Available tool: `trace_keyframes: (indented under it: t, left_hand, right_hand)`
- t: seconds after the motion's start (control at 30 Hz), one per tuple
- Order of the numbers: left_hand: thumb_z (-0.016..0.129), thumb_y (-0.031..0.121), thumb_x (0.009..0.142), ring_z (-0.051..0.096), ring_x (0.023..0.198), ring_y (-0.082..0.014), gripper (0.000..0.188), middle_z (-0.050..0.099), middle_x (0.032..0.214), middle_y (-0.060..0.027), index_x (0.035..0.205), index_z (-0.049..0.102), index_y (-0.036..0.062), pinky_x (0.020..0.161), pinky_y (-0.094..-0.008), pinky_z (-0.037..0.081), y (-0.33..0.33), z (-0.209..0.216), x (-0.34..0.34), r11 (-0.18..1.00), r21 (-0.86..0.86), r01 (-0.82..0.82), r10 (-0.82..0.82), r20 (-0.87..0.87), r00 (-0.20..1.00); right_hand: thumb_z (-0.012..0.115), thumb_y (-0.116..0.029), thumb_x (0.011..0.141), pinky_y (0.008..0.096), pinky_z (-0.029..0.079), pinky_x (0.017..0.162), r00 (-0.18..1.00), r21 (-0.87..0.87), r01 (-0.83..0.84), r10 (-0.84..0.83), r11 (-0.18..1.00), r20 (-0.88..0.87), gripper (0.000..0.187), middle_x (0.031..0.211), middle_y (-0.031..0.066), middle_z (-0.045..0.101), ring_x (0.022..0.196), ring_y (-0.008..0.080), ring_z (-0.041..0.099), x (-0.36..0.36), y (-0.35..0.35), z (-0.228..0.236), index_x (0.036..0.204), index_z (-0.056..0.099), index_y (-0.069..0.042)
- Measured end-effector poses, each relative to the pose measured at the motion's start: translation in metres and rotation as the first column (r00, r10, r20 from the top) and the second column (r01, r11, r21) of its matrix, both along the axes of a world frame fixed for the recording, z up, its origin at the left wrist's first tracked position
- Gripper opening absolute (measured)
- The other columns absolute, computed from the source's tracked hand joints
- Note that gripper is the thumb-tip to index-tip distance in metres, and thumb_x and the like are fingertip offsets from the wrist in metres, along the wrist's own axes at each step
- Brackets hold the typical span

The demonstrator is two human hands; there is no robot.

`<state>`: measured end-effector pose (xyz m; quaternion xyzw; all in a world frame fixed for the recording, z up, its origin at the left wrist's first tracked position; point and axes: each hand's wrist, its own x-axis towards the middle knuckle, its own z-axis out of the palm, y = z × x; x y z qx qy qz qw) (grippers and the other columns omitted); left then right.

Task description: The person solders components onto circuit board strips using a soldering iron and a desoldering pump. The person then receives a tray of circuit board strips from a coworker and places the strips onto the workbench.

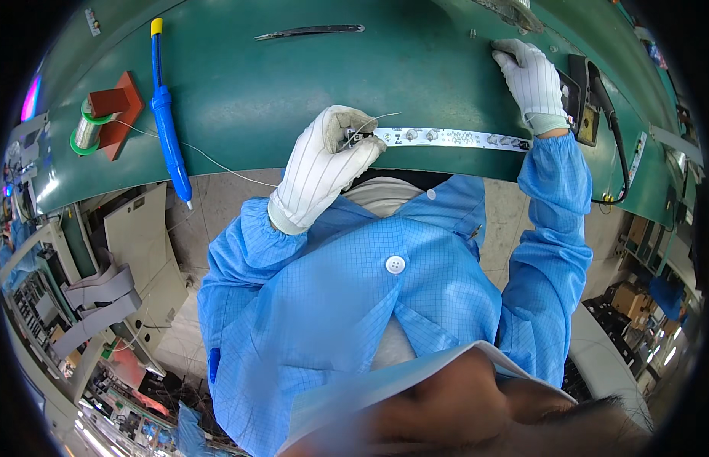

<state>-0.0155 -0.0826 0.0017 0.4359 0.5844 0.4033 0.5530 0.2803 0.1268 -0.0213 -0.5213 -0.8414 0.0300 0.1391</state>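
My left hand (325,158), in a striped white glove, is closed at the left end of a long white circuit board strip (461,138). Its fingertips pinch thin solder wire (385,116), whose free end sticks out to the right over the board. A small black part (359,138) shows by those fingers at the board's end. Several round silver parts sit along the strip. Farther off to the right, my gloved right hand (531,76) rests low over the table, fingers bent together; anything between the fingertips is too small to make out. It is apart from the board.
At left, a solder spool (88,131) on a reddish-brown stand (124,110) stands beside a blue desoldering pump (164,114). Dark tweezers (310,32) lie at the back. A soldering iron (603,90) rests in its stand (580,103) right of my right hand. A shiny crumpled container (514,11) sits far back.
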Motion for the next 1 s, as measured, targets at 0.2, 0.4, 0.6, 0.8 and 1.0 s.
trace_keyframes:
  t: [0.2,0.4,0.6,0.8,1.0]
  left_hand:
    - [0.074,0.019,0.088,0.065,0.089,-0.0175,0.036,0.07,0.101,-0.0136,0.114,0.061,-0.0019,0.079,-0.0305,0.053,0.001,0.003,0.0,1.0,-0.023,-0.008,0.008,-0.005,1.0]
    - [0.072,0.017,0.092,0.051,0.067,-0.0083,0.034,0.064,0.089,-0.007,0.118,0.06,-0.0012,0.059,-0.0246,0.04,0.0,0.001,0.002,0.999,0.033,-0.001,0.001,-0.018,1.0]
    - [0.07,0.018,0.093,0.043,0.055,-0.0036,0.034,0.062,0.084,-0.004,0.12,0.059,-0.0011,0.048,-0.0214,0.034,0.0,0.0,0.001,1.0,0.027,0.014,-0.013,-0.025,1.0]
    - [0.07,0.017,0.093,0.043,0.055,-0.0038,0.035,0.062,0.085,-0.0041,0.12,0.059,-0.0019,0.048,-0.0213,0.034,0.0,0.001,0.002,0.999,0.037,0.022,-0.021,-0.038,0.999]
    - [0.071,0.017,0.092,0.059,0.077,-0.0158,0.03,0.066,0.092,-0.0103,0.114,0.061,-0.0008,0.067,-0.0293,0.048,0.0,0.005,0.003,0.961,0.221,0.167,-0.119,-0.213,0.97]
  right_hand:
    - [0.064,-0.026,0.095,0.0467,0.055,0.08,0.992,0.087,-0.089,0.08,0.992,0.096,0.022,0.1,0.0183,0.068,0.093,0.0381,0.068,0.003,-0.001,-0.001,0.109,0.072,-0.012]
    - [0.062,-0.024,0.096,0.0475,0.055,0.08,0.973,0.096,-0.11,0.087,0.989,0.213,0.02,0.099,0.019,0.068,0.094,0.0379,0.068,0.003,0.0,-0.001,0.108,0.069,-0.009]
    - [0.063,-0.019,0.096,0.0457,0.054,0.081,0.942,0.137,-0.194,0.146,0.971,0.303,0.022,0.103,0.0184,0.069,0.097,0.0396,0.067,0.009,-0.011,0.007,0.111,0.066,-0.004]
    - [0.067,-0.016,0.094,0.0383,0.057,0.078,0.981,-0.081,-0.061,0.045,0.995,-0.189,0.018,0.102,0.0148,0.073,0.09,0.0307,0.072,-0.002,-0.035,0.035,0.109,0.069,-0.006]
    - [0.074,-0.009,0.086,0.0296,0.056,0.066,0.871,-0.228,-0.339,0.213,0.913,-0.442,0.017,0.099,0.0073,0.074,0.082,0.0191,0.07,-0.032,-0.089,0.066,0.102,0.071,-0.007]
